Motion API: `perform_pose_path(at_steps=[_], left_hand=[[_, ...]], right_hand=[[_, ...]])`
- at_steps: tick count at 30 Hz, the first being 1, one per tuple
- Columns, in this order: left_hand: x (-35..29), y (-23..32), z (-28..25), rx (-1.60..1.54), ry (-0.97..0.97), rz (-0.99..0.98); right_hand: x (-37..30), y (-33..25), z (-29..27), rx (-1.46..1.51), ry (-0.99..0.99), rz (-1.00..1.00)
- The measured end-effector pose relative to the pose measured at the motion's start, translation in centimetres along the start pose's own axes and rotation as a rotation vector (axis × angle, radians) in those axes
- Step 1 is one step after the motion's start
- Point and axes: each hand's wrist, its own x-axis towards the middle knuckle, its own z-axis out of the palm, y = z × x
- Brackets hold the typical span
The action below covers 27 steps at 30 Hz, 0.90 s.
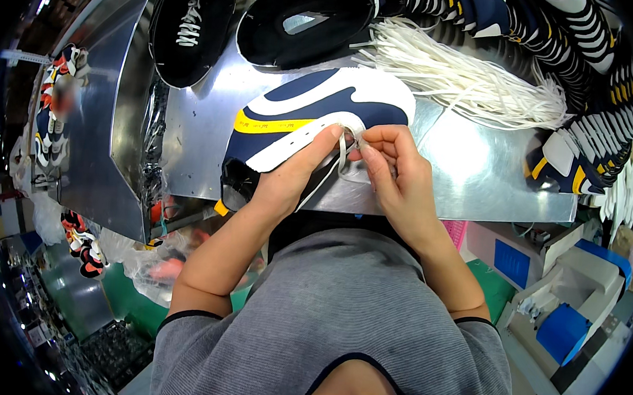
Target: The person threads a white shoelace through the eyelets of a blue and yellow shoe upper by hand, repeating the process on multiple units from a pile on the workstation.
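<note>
A navy, white and yellow shoe upper (302,102) lies on its side on the metal table in front of me. My left hand (286,182) grips it along the white eyelet strip, the thumb pressed on the strip's top end. A thin white shoelace (342,159) loops out by the top eyelets, and a length of it runs down between my hands. Thumb and forefinger of my right hand (399,175) are pinched together on the lace beside the eyelets. The exact spot where the lace meets the holes is partly hidden by my fingers.
A bundle of white shoelaces (478,84) lies behind the upper on the metal table (500,199). Two dark shoe uppers (167,44) rest at the back left. Rows of stacked uppers (554,159) line the right side. A raised metal panel (132,104) borders the left.
</note>
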Motion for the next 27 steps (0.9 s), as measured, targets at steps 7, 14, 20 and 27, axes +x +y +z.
perform_pose_path(at_steps=[7,14,20,27], left_hand=[[-0.1,-0.1,-0.3,0.076,-0.019,0.019],[-1.3,0.2,0.3,1.284,-0.102,0.795],[-2.6,-0.5,-1.2,0.426,-0.011,0.013],[-0.3,-0.5,-4.0,0.21,-0.067,-0.075]], right_hand=[[0.8,-0.4,-0.9,-0.064,-0.045,0.062],[2.3,0.9,-0.2,-0.409,0.088,-0.239],[3.0,-2.2,-2.4,-0.706,-0.309,-0.237],[4.8,1.8,-3.5,-0.16,-0.027,0.113]])
